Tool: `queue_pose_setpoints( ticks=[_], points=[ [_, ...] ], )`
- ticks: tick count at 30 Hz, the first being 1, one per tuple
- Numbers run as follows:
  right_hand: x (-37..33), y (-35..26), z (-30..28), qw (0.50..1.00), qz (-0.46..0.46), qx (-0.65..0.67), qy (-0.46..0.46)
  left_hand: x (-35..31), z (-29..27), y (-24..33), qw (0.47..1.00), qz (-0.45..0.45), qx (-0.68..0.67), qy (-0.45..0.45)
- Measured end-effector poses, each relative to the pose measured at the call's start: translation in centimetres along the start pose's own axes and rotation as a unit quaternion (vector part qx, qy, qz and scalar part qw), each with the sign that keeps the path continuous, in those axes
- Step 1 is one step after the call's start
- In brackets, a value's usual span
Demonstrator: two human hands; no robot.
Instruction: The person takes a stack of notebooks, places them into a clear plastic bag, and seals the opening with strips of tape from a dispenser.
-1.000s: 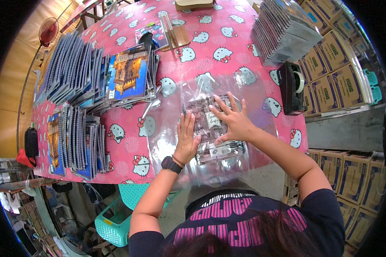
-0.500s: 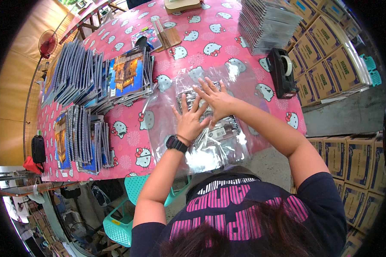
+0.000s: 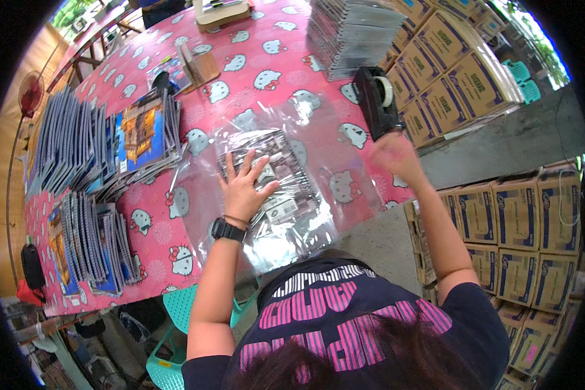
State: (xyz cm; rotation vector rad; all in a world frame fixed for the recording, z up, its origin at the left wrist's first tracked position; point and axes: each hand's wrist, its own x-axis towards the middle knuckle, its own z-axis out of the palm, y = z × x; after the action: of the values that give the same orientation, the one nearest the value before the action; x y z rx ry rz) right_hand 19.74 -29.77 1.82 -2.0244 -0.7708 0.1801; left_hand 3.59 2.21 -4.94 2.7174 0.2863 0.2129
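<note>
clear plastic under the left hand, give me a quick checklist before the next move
1. Left hand spread on the clear plastic, over the grey patterned item: ok
2. Clear plastic smooth: not ok, wrinkled and glaring
3. Tape roll sitting in the black dispenser: ok
4. Right hand away from the plastic, near the dispenser: ok
5. Right hand touching the dispenser: cannot tell, motion blur

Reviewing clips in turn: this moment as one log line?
left hand: spread on clear plastic over notebook | right hand: blurred, beside tape dispenser | spiral notebooks: rows at left
</note>
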Motion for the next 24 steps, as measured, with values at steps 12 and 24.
queue_pose_setpoints(
  ticks=[12,24],
  points=[
    [2.0,11.2,-5.0,0.951,0.023,-0.094,0.295,0.6,0.0,0.5,1.000,0.017,-0.005,0.008],
    [6.5,-3.2,10.6,0.896,0.248,0.265,-0.256,1.3,-1.0,1.5,0.997,-0.052,-0.036,-0.053]
  ],
)
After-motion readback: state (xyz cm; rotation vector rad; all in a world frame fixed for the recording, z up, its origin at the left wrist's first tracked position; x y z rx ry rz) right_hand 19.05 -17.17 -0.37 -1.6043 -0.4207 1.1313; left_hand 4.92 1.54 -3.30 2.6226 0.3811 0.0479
